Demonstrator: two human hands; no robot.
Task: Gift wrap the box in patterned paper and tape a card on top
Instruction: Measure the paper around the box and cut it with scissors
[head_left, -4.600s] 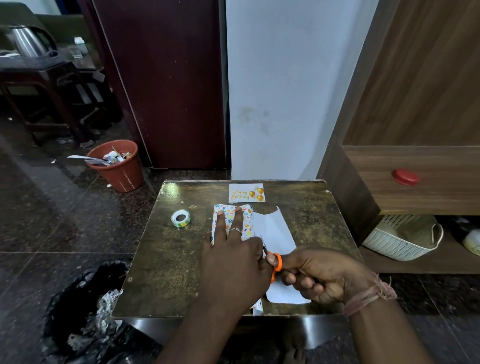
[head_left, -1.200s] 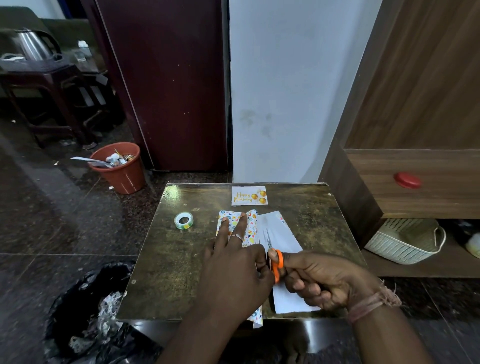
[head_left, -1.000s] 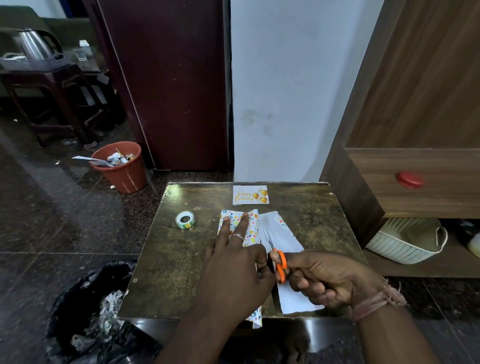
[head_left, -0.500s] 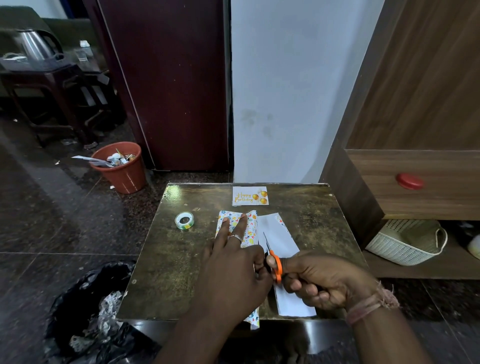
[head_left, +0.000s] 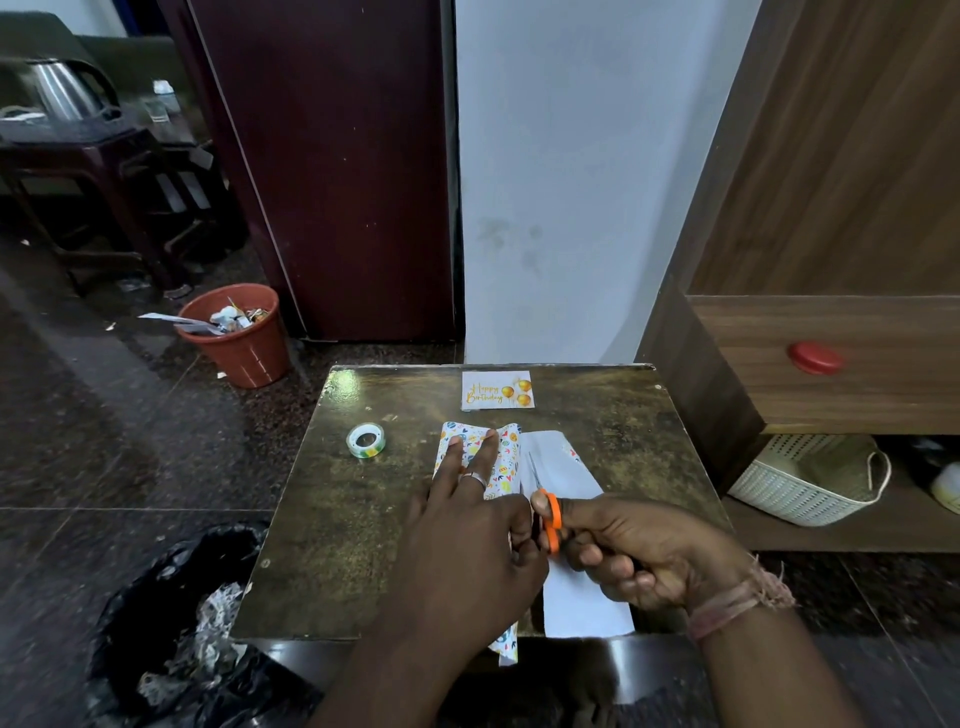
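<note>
My left hand (head_left: 467, 540) lies flat on the box (head_left: 480, 457), which is covered in patterned paper (head_left: 501, 467) and sits near the middle of the surface (head_left: 332, 519). My fingers (head_left: 453, 457) stretch straight along its top, pressing it down, one of them wearing a ring. My right hand (head_left: 639, 551) has its grip closed around the orange-handled scissors (head_left: 548, 514), thumb through one loop, the other fingers curled underneath. The blades point away from me, running along the right side of the box over the white underside of the paper, which spreads to the right and hangs over the near edge of the surface. Whether the blades are apart I cannot tell.

The birthday card (head_left: 496, 391) lies flat at the far edge of the surface, well apart from the box. A roll of tape (head_left: 365, 440) rests to the left of the box, near it but not touching.

On the floor to the left stand an orange bin (head_left: 239, 348) with scraps in it and, closer to me, a black bag (head_left: 171, 639) holding crumpled paper. A white basket (head_left: 805, 483) sits on a low shelf to the right.
</note>
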